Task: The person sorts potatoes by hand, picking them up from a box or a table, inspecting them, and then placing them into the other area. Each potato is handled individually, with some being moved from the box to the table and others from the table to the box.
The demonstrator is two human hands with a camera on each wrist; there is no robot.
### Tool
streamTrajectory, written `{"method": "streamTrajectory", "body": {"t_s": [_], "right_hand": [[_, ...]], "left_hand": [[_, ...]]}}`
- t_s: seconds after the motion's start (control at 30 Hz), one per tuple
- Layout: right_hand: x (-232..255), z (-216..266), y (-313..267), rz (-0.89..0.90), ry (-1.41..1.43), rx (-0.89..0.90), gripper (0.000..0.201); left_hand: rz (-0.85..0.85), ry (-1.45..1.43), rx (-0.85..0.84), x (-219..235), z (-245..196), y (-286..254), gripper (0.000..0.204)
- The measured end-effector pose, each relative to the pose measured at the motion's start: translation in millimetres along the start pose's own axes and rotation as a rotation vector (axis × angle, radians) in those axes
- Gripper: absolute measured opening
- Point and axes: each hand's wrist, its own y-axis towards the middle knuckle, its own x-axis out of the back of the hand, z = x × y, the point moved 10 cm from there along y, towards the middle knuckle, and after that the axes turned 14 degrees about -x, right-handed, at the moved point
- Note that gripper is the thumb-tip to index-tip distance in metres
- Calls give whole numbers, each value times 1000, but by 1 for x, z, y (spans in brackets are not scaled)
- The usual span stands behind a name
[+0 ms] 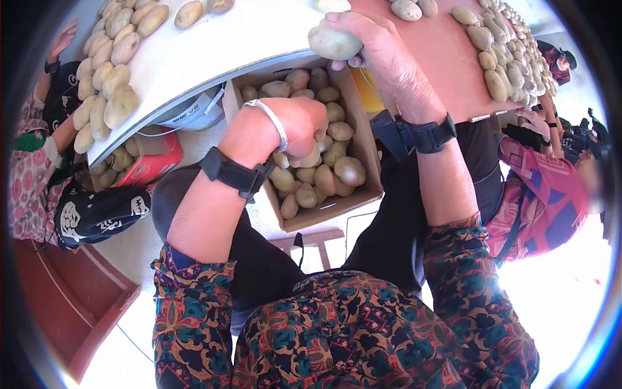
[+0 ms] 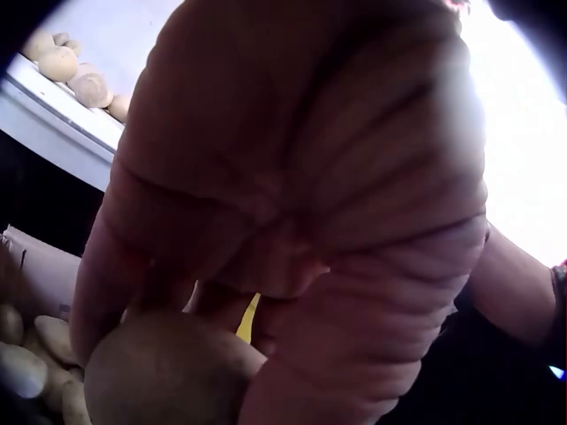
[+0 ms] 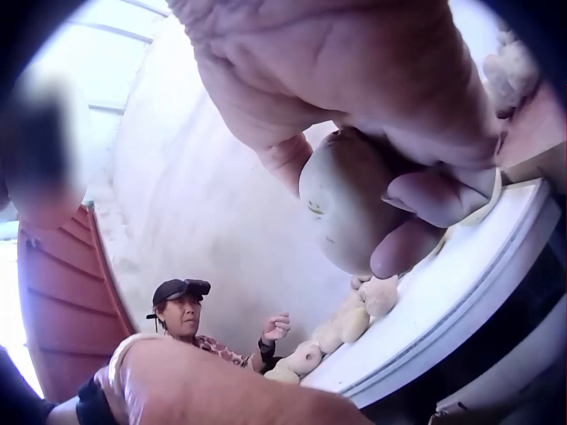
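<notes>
My right hand grips a large pale potato over the near edge of the white table. In the right wrist view, thumb and fingers wrap that potato, which has a few small marks on its skin. Lower down, my left hand reaches into a cardboard box of potatoes, its back to the head camera. The left wrist view shows its fingers and thumb around a potato, with other potatoes beside it in the box.
Potatoes lie along the left of the white table; many more cover the pink tabletop's right side. Under the table stand a white bucket and a red box. People sit at both sides. A yellow object stands beside the cardboard box.
</notes>
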Motion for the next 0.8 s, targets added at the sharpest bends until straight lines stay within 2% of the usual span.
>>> {"method": "streamTrajectory", "body": {"t_s": [0.1, 0.17, 0.2, 0.27, 0.3, 0.37, 0.4, 0.47, 0.53, 0.6, 0.63, 0.7, 0.77, 0.8], "right_hand": [[13, -8, 1, -69, -18, -29, 28], [20, -13, 13, -17, -236, 150, 38], [21, -14, 13, -20, -234, 146, 38], [22, -20, 14, -26, -227, 106, 41], [24, -21, 15, -26, -226, 106, 41], [21, -32, 19, 44, -332, 30, 45], [20, -31, 19, 45, -332, 34, 45], [13, -45, 18, 36, -468, -74, 47], [5, -61, 21, 79, -466, -129, 48], [-8, -78, 20, 153, -466, -217, 48], [-13, -83, 22, 158, -470, -216, 48], [-26, -107, 26, 233, -475, -322, 44], [-35, -117, 23, 213, -485, -313, 45], [-42, -120, 19, 266, -440, -346, 47]], "left_hand": [[54, 64, 15, -11, 1, 7, 40], [-35, 32, -17, -3, 4, 9, 26], [-31, 31, -20, 0, 5, 6, 26], [-161, 63, -85, 22, 3, -4, 16], [-334, 63, -11, 38, 20, -12, 14], [-443, 79, 63, 62, 39, -33, 15], [-445, 83, 64, 68, 41, -40, 15], [-670, -229, 236, 85, 65, -66, 18], [-724, -227, 234, 95, 71, -74, 20], [-883, -225, 220, 106, 74, -85, 22], [-887, -226, 224, 107, 75, -87, 22], [-926, -134, 178, 117, 69, -90, 23], [-921, -86, 172, 117, 71, -93, 23], [-919, -32, 153, 124, 69, -91, 23]]}}
